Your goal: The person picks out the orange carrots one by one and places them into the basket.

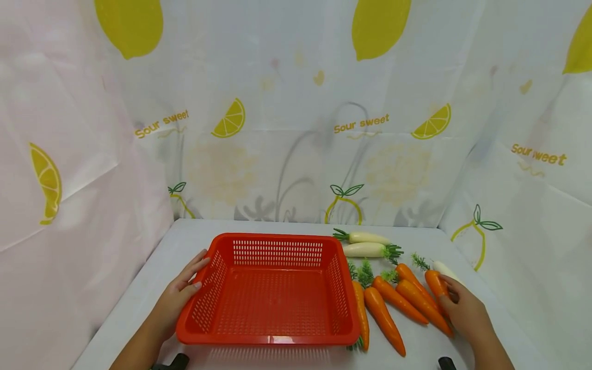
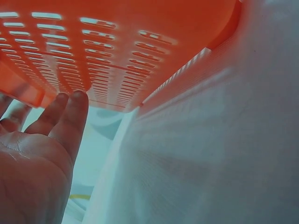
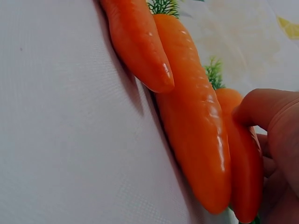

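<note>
A red perforated plastic basket stands in front of me with nothing in it. My left hand is at its left rim, and the left wrist view shows straight fingers against the slotted outer wall. On the right, several orange carrots with green tops lie side by side. My right hand pinches the rightmost carrot. In the right wrist view its thumb presses that carrot from above, with the other fingers partly hidden behind it.
Two white radishes with green leaves lie behind the carrots, and another white radish lies beyond my right hand. Lemon-print cloth encloses the white table at the back and sides. One carrot lies against the basket's right side.
</note>
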The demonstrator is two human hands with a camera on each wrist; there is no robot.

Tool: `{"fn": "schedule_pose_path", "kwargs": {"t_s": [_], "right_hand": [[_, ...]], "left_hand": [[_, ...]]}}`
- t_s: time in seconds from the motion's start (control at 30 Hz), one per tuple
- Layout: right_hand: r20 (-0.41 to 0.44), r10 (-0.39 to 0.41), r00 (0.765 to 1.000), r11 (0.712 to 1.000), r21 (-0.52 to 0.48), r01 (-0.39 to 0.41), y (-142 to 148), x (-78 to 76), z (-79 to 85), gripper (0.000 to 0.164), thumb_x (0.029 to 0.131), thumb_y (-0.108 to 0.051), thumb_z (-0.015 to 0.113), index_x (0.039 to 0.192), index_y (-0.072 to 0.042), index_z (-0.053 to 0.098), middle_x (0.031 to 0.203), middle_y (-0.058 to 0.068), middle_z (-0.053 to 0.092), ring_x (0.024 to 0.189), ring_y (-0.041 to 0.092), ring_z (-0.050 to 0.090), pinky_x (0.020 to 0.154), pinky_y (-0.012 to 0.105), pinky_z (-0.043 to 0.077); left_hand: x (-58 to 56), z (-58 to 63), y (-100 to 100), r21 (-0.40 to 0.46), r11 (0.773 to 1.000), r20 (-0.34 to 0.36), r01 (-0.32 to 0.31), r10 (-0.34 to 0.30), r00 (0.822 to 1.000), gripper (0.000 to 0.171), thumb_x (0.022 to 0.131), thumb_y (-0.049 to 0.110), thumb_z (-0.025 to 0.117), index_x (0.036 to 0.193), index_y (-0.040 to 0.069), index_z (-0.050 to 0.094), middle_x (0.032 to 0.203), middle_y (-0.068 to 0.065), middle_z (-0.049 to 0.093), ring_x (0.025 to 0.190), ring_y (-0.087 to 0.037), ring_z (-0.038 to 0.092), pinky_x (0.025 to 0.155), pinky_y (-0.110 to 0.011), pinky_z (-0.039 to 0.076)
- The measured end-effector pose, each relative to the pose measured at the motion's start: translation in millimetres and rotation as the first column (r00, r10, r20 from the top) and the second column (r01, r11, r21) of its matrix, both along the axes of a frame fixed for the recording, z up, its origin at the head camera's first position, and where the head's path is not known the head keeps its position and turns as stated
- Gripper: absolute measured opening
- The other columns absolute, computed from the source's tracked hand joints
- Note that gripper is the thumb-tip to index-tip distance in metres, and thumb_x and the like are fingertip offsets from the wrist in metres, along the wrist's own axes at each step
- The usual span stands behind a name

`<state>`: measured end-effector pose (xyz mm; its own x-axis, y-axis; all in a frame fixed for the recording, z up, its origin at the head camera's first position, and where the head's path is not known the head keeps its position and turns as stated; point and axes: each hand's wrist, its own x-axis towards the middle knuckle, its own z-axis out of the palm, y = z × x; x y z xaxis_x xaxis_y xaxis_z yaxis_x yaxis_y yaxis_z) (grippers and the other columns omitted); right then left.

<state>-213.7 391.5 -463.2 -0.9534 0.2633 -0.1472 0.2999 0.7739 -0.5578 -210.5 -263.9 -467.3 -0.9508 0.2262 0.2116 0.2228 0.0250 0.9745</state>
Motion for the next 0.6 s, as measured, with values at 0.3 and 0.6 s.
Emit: {"fn": "schedule_pose_path", "kwargs": {"t_s": [0.3, 0.6], "right_hand": [[-0.074, -0.011, 0.997, 0.999, -0.037, 0.008, -9.7, 3.6, 9.8, 0.064, 0.109, -0.029, 0.052, 0.166, -0.011, 0.028, 0.160, 0.034, 0.037, 0.140, 0.054, 0.046, 0.107, 0.066, 0.046], [-0.124, -0.016, 0.992, 0.993, -0.121, 0.001, -30.1, 7.3, 14.6, 0.065, 0.109, -0.030, 0.055, 0.166, -0.015, 0.029, 0.161, 0.033, 0.037, 0.139, 0.054, 0.047, 0.105, 0.060, 0.050]], "left_hand": [[-3.0, -4.6, -1.2, 0.011, 1.000, -0.012, 0.006, -0.006, 1.000, 0.055, 0.112, 0.015, 0.045, 0.164, 0.007, 0.031, 0.177, 0.001, 0.010, 0.135, 0.010, 0.049, 0.091, -0.031, 0.060], [-2.3, -5.4, -2.4, 0.011, 1.000, -0.021, 0.011, -0.011, 1.000, 0.054, 0.112, 0.014, 0.044, 0.164, 0.006, 0.032, 0.175, 0.012, 0.016, 0.136, 0.012, 0.047, 0.092, -0.030, 0.060]]}}
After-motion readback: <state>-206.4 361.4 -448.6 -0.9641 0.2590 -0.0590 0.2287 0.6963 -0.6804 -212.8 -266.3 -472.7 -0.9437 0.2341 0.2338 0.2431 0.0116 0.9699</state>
